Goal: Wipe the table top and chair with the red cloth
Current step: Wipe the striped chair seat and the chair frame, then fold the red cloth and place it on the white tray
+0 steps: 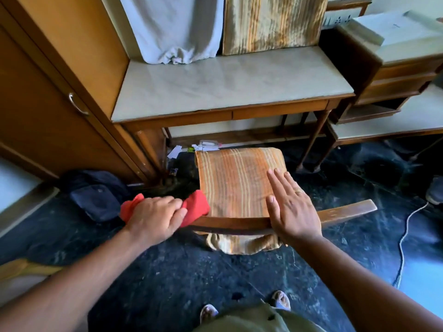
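Observation:
The wooden chair (pixel 347 213) stands in front of me with an orange striped cushion (pixel 237 180) on its seat. My left hand (pixel 155 215) presses the red cloth (pixel 197 206) against the left end of the chair's curved top rail. My right hand (pixel 291 209) lies flat, fingers spread, across the rail and the cushion's right side, holding nothing. Beyond the chair is the table (pixel 225 85) with a pale dusty top.
A wooden cupboard (pixel 60 92) stands at the left. A striped cushion (pixel 273 22) and a white cloth (pixel 177 29) lean at the table's back. A dark bag (pixel 96 195) lies on the floor at left. A white cord (pixel 405 238) runs along the floor at right.

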